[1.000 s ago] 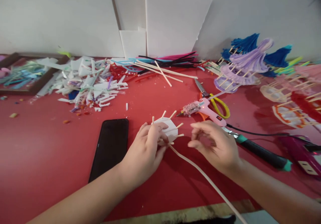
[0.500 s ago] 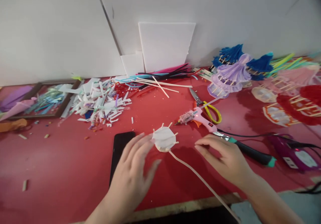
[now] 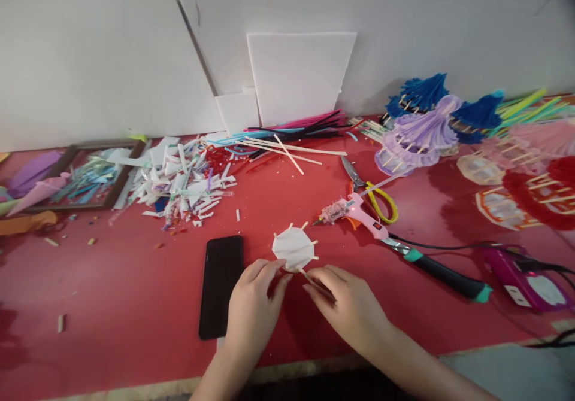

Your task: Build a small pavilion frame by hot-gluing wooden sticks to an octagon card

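A small white octagonal piece (image 3: 294,246), with several short pale sticks standing up round its rim, lies on the red table. At its lower left edge, the closed fingertips of my left hand (image 3: 260,293) pinch the rim. My right hand (image 3: 353,305) is closed on a cream pipe cleaner (image 3: 303,274), which runs from the octagon's near edge into the fingers; the palm hides much of its length. Beyond the right hand lies a pink glue gun (image 3: 354,209), nozzle toward the octagon.
Left of the hands is a black phone (image 3: 221,287). Yellow-handled scissors (image 3: 381,203) and green-black pliers (image 3: 449,275) lie right, near a purple power box (image 3: 525,278). White scraps (image 3: 179,179), pipe cleaners (image 3: 305,127) and fuzzy carousel-like models (image 3: 417,131) line the back.
Both hands have moved in to the octagon's near edge. My left hand has closed from spread fingers onto the rim, and my right has taken hold of the pipe cleaner.
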